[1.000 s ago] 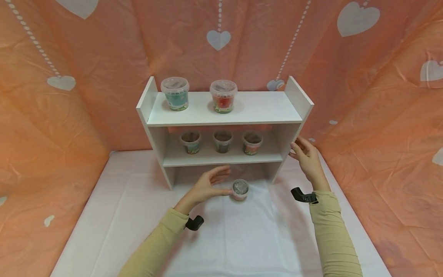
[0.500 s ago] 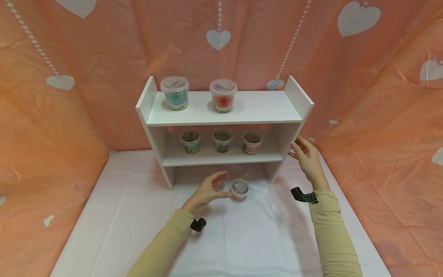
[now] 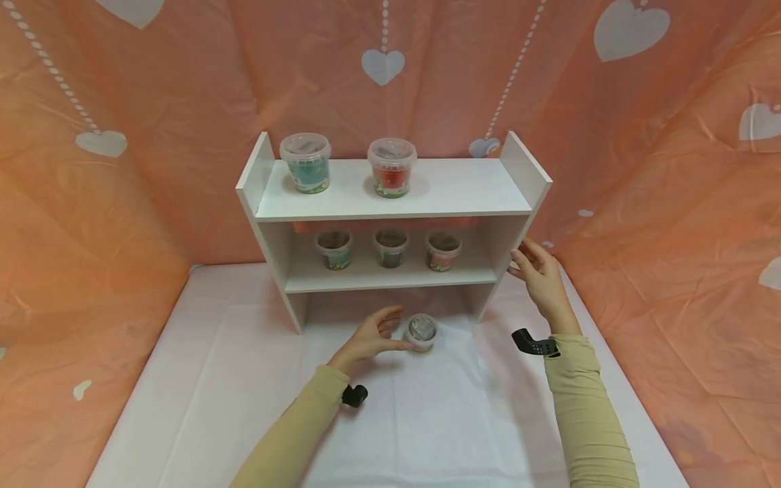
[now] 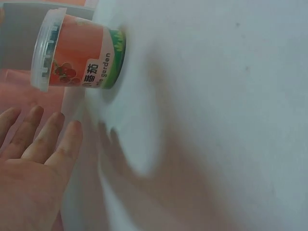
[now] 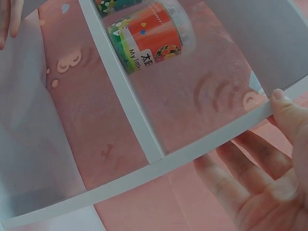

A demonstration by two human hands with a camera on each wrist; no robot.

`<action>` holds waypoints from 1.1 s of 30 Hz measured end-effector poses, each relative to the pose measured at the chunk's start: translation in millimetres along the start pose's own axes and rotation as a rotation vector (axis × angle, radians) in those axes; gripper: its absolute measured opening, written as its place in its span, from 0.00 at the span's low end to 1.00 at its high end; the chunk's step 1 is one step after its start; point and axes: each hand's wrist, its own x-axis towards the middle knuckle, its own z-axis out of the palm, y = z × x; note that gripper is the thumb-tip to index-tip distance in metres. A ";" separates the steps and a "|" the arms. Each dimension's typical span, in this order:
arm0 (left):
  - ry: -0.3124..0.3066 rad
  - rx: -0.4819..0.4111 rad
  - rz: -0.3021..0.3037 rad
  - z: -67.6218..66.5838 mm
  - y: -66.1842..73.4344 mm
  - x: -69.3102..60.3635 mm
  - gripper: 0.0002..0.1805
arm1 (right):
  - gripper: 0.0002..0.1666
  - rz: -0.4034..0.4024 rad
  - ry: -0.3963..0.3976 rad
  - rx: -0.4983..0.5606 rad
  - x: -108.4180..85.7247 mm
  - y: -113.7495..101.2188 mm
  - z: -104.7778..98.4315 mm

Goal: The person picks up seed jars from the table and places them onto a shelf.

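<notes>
A small lidded tub [image 3: 421, 333] with a grey-looking top stands upright on the white cloth before the shelf. The left wrist view shows the tub [image 4: 79, 53] as red, with a tomato picture and a clear lid. Beside its left side is my left hand [image 3: 368, 340], thumb and fingers spread; the left hand's fingers [image 4: 43, 137] are apart from the tub. Whether the thumb touches it, I cannot tell. My right hand [image 3: 543, 285] holds the right side panel of the white shelf [image 3: 470, 186], thumb [image 5: 284, 108] on the front edge and fingertips partly hidden behind the panel.
On the top board stand a larger teal tub [image 3: 309, 166] and a larger red tub [image 3: 392, 169]. The middle board bears a green tub [image 3: 334, 251], a dark tub [image 3: 390, 248] and a pinkish-red tub [image 3: 442, 252]. An orange backdrop [image 3: 183, 88] hangs behind.
My left hand has moved slightly right and its fingers have lowered beside the tub. The right hand keeps its place on the shelf panel. The tubs stay where they were.
</notes>
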 end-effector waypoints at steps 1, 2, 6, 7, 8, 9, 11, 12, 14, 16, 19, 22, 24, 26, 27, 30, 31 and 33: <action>0.000 0.002 0.003 0.8 -0.5 0.8 0.47 | 0.31 -0.001 -0.001 0.001 0.1 -0.1 0.0; -0.001 0.000 0.002 1.7 -0.6 1.4 0.47 | 0.31 0.001 0.000 0.002 0.1 -0.2 0.1; -0.002 0.001 0.008 5.7 -0.8 4.8 0.46 | 0.31 0.001 -0.002 -0.002 0.4 -0.3 -0.1; -0.001 -0.003 0.005 6.6 -0.9 5.5 0.46 | 0.31 0.001 -0.003 -0.003 0.6 -0.2 -0.1; 0.000 -0.010 -0.001 7.4 -1.4 6.6 0.46 | 0.32 0.003 -0.003 -0.006 0.5 -0.3 -0.1; 0.001 -0.013 0.000 7.9 -2.1 7.5 0.46 | 0.32 0.003 -0.003 -0.012 0.4 -0.4 0.0; 0.000 -0.034 -0.002 9.1 -4.0 9.5 0.46 | 0.32 0.002 -0.001 -0.022 0.0 -0.5 0.2; -0.003 -0.045 -0.003 9.5 -5.2 10.4 0.46 | 0.32 0.005 0.002 -0.023 -0.1 -0.5 0.4; -0.010 -0.066 -0.002 10.3 -7.3 12.0 0.46 | 0.31 0.009 0.008 -0.022 -0.2 -0.1 0.5; -0.011 -0.082 -0.010 11.2 -8.6 13.2 0.46 | 0.31 0.011 0.011 -0.008 -0.1 -0.1 0.6; -0.008 -0.082 -0.017 12.5 -9.1 13.8 0.46 | 0.30 0.009 0.010 0.007 0.3 -0.2 0.5; -0.005 -0.080 -0.017 13.1 -11.0 14.0 0.47 | 0.30 0.004 0.008 0.012 0.4 -0.5 0.8; -0.008 -0.082 -0.008 13.5 -12.6 14.0 0.47 | 0.30 0.001 0.006 0.014 0.3 -0.4 1.0; -0.015 -0.084 0.003 13.5 -15.7 15.2 0.46 | 0.30 0.001 0.005 0.019 0.1 -0.3 1.3; -0.017 -0.079 0.011 13.6 -16.8 15.6 0.47 | 0.30 0.003 0.005 0.021 0.0 -0.2 1.2; -0.017 -0.081 0.014 14.9 -17.9 17.0 0.46 | 0.30 0.006 0.006 0.026 0.0 0.3 1.2; -0.016 -0.084 0.012 15.4 -18.4 17.5 0.46 | 0.30 0.006 0.007 0.027 0.0 0.3 1.2; -0.009 -0.082 0.006 16.9 -18.4 17.6 0.45 | 0.31 0.004 0.006 0.028 0.1 0.4 1.1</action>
